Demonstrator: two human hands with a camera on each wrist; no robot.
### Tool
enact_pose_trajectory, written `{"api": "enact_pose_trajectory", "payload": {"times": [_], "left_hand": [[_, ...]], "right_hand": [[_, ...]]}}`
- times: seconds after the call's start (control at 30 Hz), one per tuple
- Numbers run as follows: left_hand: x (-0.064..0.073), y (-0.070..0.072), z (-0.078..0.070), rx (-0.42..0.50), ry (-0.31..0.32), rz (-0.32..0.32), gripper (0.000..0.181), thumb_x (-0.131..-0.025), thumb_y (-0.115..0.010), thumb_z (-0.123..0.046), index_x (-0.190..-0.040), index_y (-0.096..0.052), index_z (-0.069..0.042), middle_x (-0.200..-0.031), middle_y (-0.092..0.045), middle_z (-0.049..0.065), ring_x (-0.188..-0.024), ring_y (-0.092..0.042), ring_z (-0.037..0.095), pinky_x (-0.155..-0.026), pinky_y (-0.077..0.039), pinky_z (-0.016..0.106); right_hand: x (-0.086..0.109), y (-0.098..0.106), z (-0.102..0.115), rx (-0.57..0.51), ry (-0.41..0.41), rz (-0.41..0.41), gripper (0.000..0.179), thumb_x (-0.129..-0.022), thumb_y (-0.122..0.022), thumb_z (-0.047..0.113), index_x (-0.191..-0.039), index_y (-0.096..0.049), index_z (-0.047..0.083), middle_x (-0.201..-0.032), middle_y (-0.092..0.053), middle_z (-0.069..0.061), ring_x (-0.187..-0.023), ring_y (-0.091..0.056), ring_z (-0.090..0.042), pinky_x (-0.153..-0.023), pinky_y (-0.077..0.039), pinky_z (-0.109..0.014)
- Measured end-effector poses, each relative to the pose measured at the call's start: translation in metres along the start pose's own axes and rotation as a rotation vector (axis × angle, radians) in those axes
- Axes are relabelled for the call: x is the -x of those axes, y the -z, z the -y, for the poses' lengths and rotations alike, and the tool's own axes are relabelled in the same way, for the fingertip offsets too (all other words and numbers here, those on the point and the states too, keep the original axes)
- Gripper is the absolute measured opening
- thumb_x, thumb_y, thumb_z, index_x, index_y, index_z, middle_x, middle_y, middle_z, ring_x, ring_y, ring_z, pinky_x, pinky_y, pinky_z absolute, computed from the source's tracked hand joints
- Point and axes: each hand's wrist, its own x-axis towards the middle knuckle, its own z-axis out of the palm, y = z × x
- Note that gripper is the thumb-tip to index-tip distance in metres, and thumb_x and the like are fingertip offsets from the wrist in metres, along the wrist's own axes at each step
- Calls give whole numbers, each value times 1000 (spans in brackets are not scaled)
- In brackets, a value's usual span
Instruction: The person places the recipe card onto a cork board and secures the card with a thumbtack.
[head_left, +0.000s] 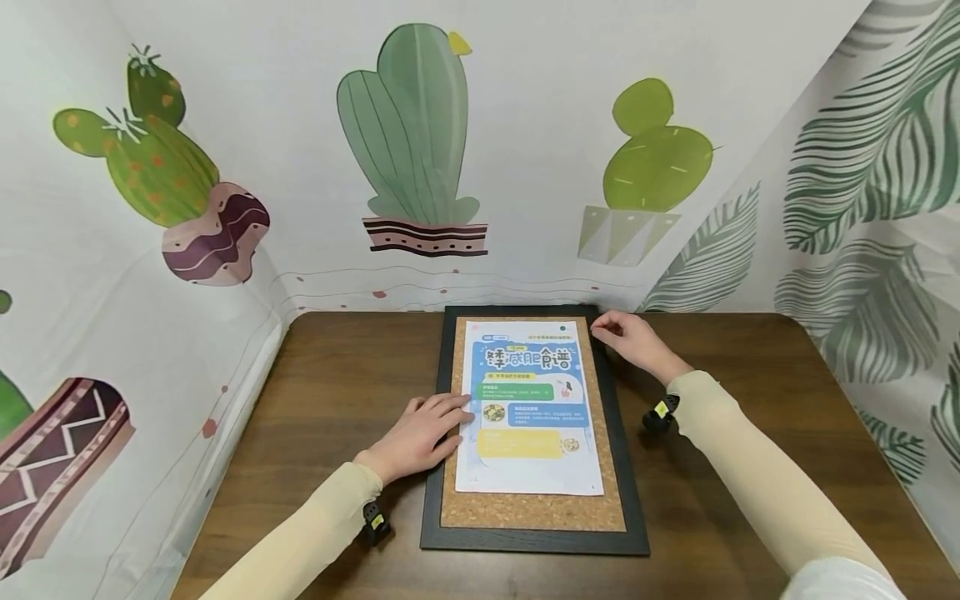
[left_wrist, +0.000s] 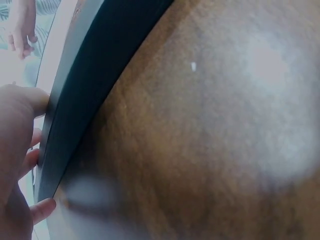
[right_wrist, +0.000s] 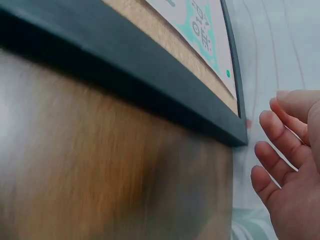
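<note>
A printed sheet point(head_left: 528, 471) with coloured banners lies on a cork board point(head_left: 532, 512) that has a black frame point(head_left: 536, 543). My left hand point(head_left: 423, 429) reaches across the frame's left side, its extended fingertips resting on the sheet's left edge. At the upper right corner of the board is my right hand point(head_left: 633, 337), fingers loosely bent and nothing seen between them. The right wrist view shows those fingers point(right_wrist: 272, 125) apart from the frame corner. A small green dot point(right_wrist: 228, 73) marks the sheet's upper right corner.
The board lies on a brown wooden table point(head_left: 337, 367), its far end close to the back wall. White cloth point(head_left: 525, 167) printed with cactuses and leaves covers the walls around. Black wrist cameras point(head_left: 660, 414) are strapped on both forearms over pale sleeves.
</note>
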Motion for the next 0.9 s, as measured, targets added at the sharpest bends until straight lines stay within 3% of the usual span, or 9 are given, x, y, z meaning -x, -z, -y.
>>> {"api": "enact_pose_trajectory", "payload": {"times": [0.17, 0.4, 0.67, 0.9], "left_hand": [[2, 1, 2, 9, 8, 8, 36, -106, -62, -28, -140, -64, -16, -158, -49, 9, -145, -44, 29, -103, -40, 60], [3, 1, 3, 9, 10, 3, 35, -106, -62, -28, -139, -65, -16, -158, -49, 9, -145, -44, 30, -104, -39, 60], [1, -1, 2, 2, 7, 3, 35, -105, -62, -26, -138, -65, -14, -157, -50, 10, -144, -45, 30, -102, -40, 60], [-1, -2, 2, 14, 1, 1, 35, -105, -63, -27, -138, -65, -15, -157, -50, 10, -144, -45, 29, -100, -40, 58]], "right_hand": [[20, 20, 0, 21, -6, 2, 21, -105, -64, 19, -115, -71, 1, -104, -70, -14, -92, -58, -27, -81, -46, -41], [48, 40, -4, 59, -4, 17, 24, -106, -62, 19, -117, -70, -1, -109, -71, -14, -95, -61, -27, -84, -49, -40], [84, 52, -22, 97, -7, -9, 17, -104, -66, 16, -111, -72, 2, -99, -72, -9, -84, -58, -18, -72, -47, -30], [114, 53, -40, 108, -47, 38, 15, -104, -66, 16, -109, -73, 4, -97, -71, -8, -79, -55, -14, -68, -47, -29]]}}
